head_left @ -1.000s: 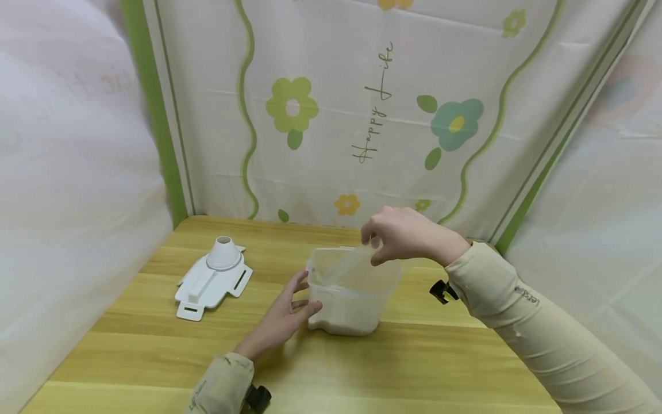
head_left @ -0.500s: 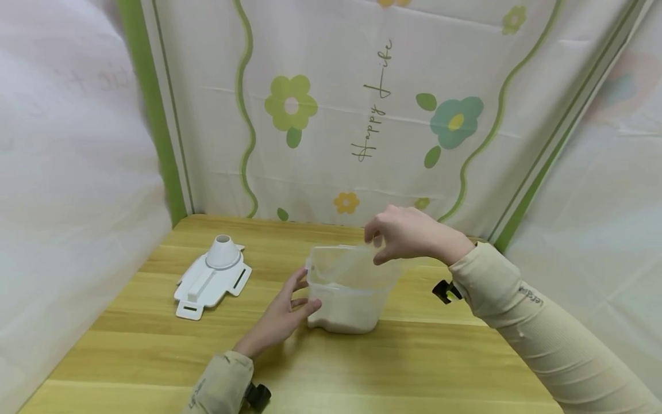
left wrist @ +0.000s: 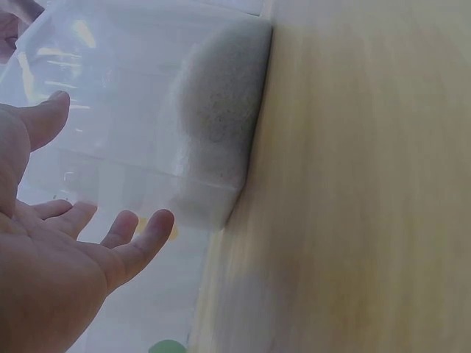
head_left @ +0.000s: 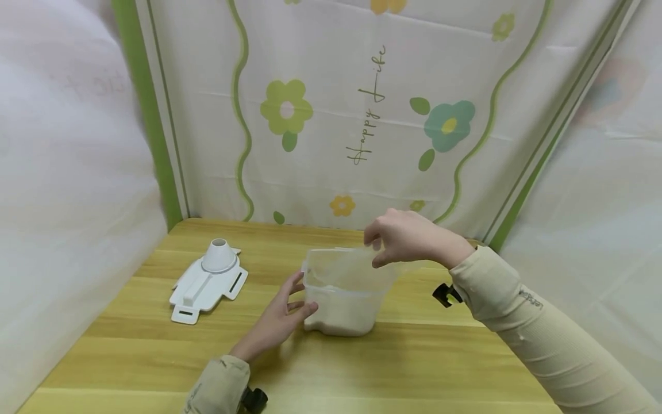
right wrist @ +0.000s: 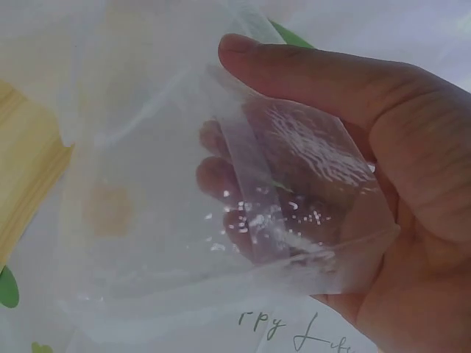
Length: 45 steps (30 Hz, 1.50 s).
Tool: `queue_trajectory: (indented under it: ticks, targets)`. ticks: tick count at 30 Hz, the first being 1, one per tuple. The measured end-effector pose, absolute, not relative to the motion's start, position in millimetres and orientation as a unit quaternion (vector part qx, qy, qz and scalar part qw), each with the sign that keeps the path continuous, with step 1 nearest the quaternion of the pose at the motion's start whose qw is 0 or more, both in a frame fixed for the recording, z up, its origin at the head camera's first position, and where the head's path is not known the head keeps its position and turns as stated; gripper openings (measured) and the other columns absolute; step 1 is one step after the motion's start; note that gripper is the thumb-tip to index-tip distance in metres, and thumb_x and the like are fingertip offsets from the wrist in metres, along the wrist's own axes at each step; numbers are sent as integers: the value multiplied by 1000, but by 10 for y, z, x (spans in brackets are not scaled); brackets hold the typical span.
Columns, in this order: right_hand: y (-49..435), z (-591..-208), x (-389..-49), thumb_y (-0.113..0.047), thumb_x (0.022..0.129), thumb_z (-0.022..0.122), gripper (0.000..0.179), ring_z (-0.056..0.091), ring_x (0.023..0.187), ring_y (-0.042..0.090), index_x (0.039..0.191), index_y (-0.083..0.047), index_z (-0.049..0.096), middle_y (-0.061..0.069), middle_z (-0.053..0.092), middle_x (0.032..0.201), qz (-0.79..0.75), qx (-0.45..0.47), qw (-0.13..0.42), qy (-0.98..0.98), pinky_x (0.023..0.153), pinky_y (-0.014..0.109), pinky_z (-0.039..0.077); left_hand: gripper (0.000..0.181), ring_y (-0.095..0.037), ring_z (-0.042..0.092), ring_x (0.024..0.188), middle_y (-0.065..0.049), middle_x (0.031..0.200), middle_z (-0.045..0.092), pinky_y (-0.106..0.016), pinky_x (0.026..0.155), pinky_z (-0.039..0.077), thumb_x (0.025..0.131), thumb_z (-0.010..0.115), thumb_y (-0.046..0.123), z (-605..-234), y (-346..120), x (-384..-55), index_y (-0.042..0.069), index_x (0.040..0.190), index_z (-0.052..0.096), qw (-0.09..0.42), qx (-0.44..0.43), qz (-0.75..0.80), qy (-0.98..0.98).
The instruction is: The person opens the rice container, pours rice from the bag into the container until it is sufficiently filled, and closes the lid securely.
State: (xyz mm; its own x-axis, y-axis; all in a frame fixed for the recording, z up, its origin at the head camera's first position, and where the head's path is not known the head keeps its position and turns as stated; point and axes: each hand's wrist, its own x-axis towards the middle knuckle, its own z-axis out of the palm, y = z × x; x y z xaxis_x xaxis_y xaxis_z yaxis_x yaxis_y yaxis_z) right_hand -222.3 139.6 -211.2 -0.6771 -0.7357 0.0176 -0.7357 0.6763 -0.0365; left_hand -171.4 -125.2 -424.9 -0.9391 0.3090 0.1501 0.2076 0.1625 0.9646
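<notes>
A translucent plastic box (head_left: 341, 310) with pale grains heaped in its bottom stands upright on the table. My left hand (head_left: 276, 322) is at its left side, thumb toward the front wall and the other fingers spread along the side. In the left wrist view the fingers (left wrist: 151, 239) are loosely extended and the grains (left wrist: 221, 95) show through the wall. Above the box's right rim, my right hand (head_left: 405, 236) pinches a clear plastic piece (right wrist: 154, 169) with straight edges. Several fingers show through this piece in the right wrist view; its full shape is hard to make out.
A flat white plastic part (head_left: 212, 290) with slotted tabs and a cone-shaped spout lies to the left on the wooden table (head_left: 145, 356). A floral curtain (head_left: 320, 138) hangs behind the table, and pale sheets (head_left: 62, 190) enclose both sides.
The head view has shifted slightly. My right hand has moved a little to the right relative to the box; my left hand stays at the box's side.
</notes>
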Motion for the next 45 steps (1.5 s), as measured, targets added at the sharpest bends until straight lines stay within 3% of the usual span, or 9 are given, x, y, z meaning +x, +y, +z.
queue_trajectory:
  ticks: [24,45]
  targets:
    - [1450,-2116,-2219,-25,75,85,28,63,78,9,100,-15,76,-7,69,89,31,390,-3,-920,71,36,56,81,-38,46,127,-10,153,28,-50,99,46,93,68,40,-4242,-1265,-1714,27,157,18,51,170,624,761]
    - [1592,-2062,-2173,-25,75,87,29,64,77,6,101,-16,76,-6,70,93,73,384,28,-920,70,35,56,81,-38,46,127,-11,153,30,-50,99,46,94,68,38,-4264,-1274,-1720,27,157,18,43,177,626,758]
